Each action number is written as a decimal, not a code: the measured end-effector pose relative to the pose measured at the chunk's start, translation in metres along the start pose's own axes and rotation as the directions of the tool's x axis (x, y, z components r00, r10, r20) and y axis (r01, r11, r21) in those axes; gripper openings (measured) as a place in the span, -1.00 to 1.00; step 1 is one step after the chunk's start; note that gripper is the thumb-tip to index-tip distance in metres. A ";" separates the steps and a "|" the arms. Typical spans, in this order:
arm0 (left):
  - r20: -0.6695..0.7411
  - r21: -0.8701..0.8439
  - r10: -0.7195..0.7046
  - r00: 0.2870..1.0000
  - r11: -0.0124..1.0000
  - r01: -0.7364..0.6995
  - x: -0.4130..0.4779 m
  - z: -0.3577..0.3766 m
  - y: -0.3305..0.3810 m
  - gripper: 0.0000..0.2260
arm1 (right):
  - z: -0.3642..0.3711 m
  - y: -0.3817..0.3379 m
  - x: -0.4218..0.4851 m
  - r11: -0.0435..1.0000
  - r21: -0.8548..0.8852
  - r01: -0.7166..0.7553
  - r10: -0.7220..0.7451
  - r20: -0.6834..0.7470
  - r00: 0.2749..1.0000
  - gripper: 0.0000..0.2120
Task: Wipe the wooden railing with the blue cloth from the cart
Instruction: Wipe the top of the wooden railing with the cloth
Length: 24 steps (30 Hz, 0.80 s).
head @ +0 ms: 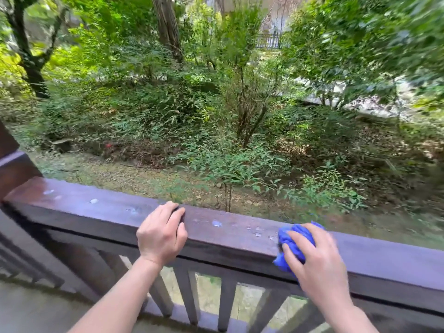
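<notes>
A dark brown wooden railing (96, 212) runs across the view from the left down to the right. Water drops and pale spots lie on its top face. My right hand (317, 263) presses a bunched blue cloth (295, 239) onto the rail's top and front edge at the right. My left hand (163, 234) rests on the rail near the middle, fingers curled over its far edge, holding no object. The cart is not in view.
Upright balusters (225, 304) stand below the rail. A dark wooden post (9, 164) rises at the far left where the rail ends. Beyond the rail the ground drops to a slope of shrubs and trees (240, 116). A grey floor (36, 311) lies at the lower left.
</notes>
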<state>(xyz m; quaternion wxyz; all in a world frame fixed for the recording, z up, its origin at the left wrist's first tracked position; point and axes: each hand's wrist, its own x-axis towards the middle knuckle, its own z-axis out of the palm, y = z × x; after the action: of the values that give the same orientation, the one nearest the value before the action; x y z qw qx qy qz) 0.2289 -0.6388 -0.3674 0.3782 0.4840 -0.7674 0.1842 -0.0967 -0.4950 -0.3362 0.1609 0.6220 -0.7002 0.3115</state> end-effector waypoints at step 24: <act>0.062 -0.013 -0.041 0.997 0.999 0.041 0.003 -0.003 0.004 -0.63 | 0.008 -0.025 0.020 0.977 0.045 0.206 -0.210 0.090 0.974 -0.80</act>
<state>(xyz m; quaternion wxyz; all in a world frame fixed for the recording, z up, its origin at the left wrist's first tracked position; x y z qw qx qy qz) 0.2255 -0.6369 -0.3629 0.3613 0.5024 -0.7698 0.1560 -0.0748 -0.5162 -0.3237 0.1482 0.7087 -0.6324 0.2754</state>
